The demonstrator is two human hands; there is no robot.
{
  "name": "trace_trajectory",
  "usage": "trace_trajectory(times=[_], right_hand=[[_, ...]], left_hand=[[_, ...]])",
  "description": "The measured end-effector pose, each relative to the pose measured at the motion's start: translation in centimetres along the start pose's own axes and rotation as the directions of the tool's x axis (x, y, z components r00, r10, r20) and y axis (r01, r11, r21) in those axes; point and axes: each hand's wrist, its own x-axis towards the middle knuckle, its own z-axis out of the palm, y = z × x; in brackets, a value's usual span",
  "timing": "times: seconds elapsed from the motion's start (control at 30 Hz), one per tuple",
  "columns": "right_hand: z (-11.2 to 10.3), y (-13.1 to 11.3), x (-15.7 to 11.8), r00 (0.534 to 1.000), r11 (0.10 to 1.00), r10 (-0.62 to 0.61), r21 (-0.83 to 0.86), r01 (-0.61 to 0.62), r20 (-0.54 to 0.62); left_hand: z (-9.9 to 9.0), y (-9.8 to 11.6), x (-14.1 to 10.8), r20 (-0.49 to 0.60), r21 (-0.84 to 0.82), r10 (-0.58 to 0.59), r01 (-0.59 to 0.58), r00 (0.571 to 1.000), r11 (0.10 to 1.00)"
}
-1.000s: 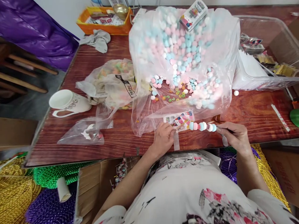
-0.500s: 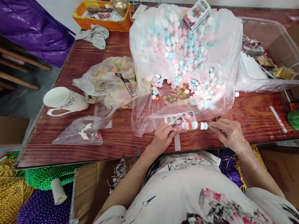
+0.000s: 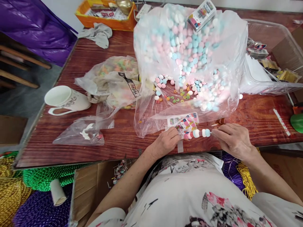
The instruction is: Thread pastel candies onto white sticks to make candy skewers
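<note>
Near the table's front edge, a skewer of pink, white and blue candies (image 3: 196, 133) lies level between my two hands. My left hand (image 3: 168, 140) is closed on its left end, fingers curled over the nearest pieces. The thumb and fingers of my right hand (image 3: 230, 138) pinch the bare right end. Just behind the skewer lies a colourful printed card packet (image 3: 187, 121). Beyond it, a large clear bag (image 3: 220, 47) spreads out, full of pink, blue and white candies (image 3: 196, 47), with small coloured rings (image 3: 176, 99) at its opening.
A white mug (image 3: 68, 100) lies tilted at the left, near a small clear bag (image 3: 71, 134) and a bag of pastel pieces (image 3: 123, 67). An orange box (image 3: 106, 22) stands at the back. At the right are a clear tub (image 3: 279, 30) and a green object (image 3: 297, 121).
The skewer has moved slightly towards me. My left hand has turned and now covers more of its left end; the right hand keeps its pinch. The view has shifted a little.
</note>
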Motion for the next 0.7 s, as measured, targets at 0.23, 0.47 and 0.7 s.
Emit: trace_trajectory(times=[0.23,0.47,0.7], right_hand=[[1.0,-0.8,-0.8,0.988,0.995,-0.104,-0.01,0.104,-0.109],[2.1,-1.3,-2.6,0.976,0.979,-0.014,0.194,0.057,-0.217],[2.2,-3.4,-0.9,0.998,0.999,0.046,0.022,-0.045,-0.054]], left_hand=[[-0.4,0.5,0.6,-0.018,-0.048,0.001,-0.001,1.0,0.999],[-0.9,1.2,1.7,0.003,0.014,-0.11,0.11,0.994,0.994],[0.0,1.7,1.8,0.098,0.221,-0.247,0.221,0.964,0.95]])
